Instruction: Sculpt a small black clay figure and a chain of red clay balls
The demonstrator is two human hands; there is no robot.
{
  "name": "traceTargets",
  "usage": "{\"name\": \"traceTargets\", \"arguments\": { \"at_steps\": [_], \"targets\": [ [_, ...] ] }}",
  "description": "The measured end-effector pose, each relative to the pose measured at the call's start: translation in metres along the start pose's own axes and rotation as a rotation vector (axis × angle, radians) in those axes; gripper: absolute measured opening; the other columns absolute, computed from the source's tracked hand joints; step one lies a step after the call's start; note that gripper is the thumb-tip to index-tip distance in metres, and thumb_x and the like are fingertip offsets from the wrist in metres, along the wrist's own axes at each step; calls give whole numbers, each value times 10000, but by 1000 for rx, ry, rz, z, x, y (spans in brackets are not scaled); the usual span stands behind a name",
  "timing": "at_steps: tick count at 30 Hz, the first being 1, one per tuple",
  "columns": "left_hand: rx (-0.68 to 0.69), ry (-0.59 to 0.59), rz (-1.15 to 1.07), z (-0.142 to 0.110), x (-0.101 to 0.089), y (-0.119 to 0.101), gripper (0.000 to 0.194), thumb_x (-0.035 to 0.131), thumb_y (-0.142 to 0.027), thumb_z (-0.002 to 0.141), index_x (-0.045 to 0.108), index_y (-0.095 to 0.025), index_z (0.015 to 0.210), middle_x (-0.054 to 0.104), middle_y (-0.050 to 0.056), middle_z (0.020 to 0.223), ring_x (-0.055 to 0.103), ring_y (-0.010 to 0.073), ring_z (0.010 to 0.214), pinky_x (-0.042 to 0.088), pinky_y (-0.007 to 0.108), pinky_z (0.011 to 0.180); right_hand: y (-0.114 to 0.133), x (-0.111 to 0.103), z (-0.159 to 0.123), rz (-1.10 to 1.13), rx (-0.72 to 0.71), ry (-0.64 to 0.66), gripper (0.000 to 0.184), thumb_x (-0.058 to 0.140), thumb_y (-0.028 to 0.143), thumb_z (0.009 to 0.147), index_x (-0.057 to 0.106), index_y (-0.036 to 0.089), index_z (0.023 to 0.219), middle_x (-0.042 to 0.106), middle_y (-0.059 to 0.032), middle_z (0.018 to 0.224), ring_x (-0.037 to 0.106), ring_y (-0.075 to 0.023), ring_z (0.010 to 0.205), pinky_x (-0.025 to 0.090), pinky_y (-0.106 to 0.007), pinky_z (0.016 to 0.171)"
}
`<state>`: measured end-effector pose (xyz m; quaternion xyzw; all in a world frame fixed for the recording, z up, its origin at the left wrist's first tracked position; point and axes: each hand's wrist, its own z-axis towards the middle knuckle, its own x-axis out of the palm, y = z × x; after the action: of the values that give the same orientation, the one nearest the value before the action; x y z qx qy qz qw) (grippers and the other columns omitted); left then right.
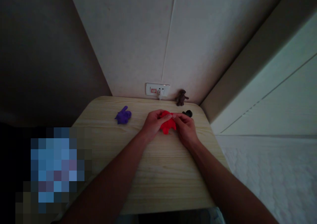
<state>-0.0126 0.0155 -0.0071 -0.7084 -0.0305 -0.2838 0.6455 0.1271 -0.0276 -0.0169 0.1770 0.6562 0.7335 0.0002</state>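
Observation:
Above the middle of the tabletop, a red clay figure (167,127) with short stubby limbs is held between my two hands. My left hand (154,123) grips its left side, thumb lying across the front. The fingers of my right hand (186,127) pinch at its upper right edge, and both thumbs nearly meet there. Fingers cover part of the figure's upper portion. A small black rounded object (189,113) lies just behind my right hand, partly hidden by it.
A purple clay figure (123,115) lies left on the wooden tabletop (173,177). A dark brown figure (182,97) stands upright at the back right by the wall. Behind is a wall socket (158,89) with a white plug. A white quilted surface (274,177) is at right.

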Motion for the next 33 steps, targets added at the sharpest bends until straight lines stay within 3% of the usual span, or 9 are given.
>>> {"name": "traceTargets", "arguments": {
  "at_steps": [5, 8, 14, 20, 27, 33],
  "targets": [
    [-47, 84, 0, -1, -2, -2, 392, 946, -416, 620, 728, -134, 782, 701, 32, 644, 598, 120, 528, 454, 260, 522, 8, 2, -2, -29, 35, 10, 272, 848, 475, 727, 738, 230, 770, 681, 6, 662, 564, -152, 586, 486, -301, 603],
    [-99, 128, -45, -1, -1, -5, 401, 951, -428, 601, 714, -141, 749, 690, 31, 624, 591, 128, 508, 452, 270, 512, 14, 4, -3, 29, 86, 55, 296, 836, 478, 726, 699, 216, 726, 635, 10, 635, 512, -137, 553, 438, -286, 551],
    [-87, 101, -80, 0, 0, -5, 381, 957, -410, 601, 729, -140, 744, 693, 24, 674, 596, 105, 578, 463, 243, 572, 11, 5, -3, 121, 112, 66, 294, 854, 444, 704, 676, 210, 708, 610, 20, 633, 522, -132, 566, 427, -273, 543],
    [1, 50, 74, -2, -1, 1, 384, 922, -443, 680, 735, -151, 843, 685, 3, 624, 559, 99, 502, 422, 230, 491, 5, 4, -4, -55, -13, 54, 329, 826, 531, 787, 684, 235, 777, 642, 22, 647, 548, -143, 560, 463, -288, 557],
    [-100, 92, -76, -3, 2, -7, 372, 968, -368, 565, 722, -151, 741, 705, 27, 668, 625, 130, 568, 498, 257, 553, 7, 4, -2, 33, 67, 45, 304, 820, 487, 743, 656, 232, 741, 578, 35, 638, 493, -134, 556, 418, -273, 525],
    [-61, 27, -128, 2, 1, -5, 322, 926, -318, 607, 696, -150, 760, 689, 8, 699, 617, 101, 601, 486, 230, 595, 7, 5, -4, -12, 4, 39, 317, 836, 527, 770, 714, 235, 802, 652, 22, 681, 528, -135, 578, 434, -277, 568]
  ]
}}
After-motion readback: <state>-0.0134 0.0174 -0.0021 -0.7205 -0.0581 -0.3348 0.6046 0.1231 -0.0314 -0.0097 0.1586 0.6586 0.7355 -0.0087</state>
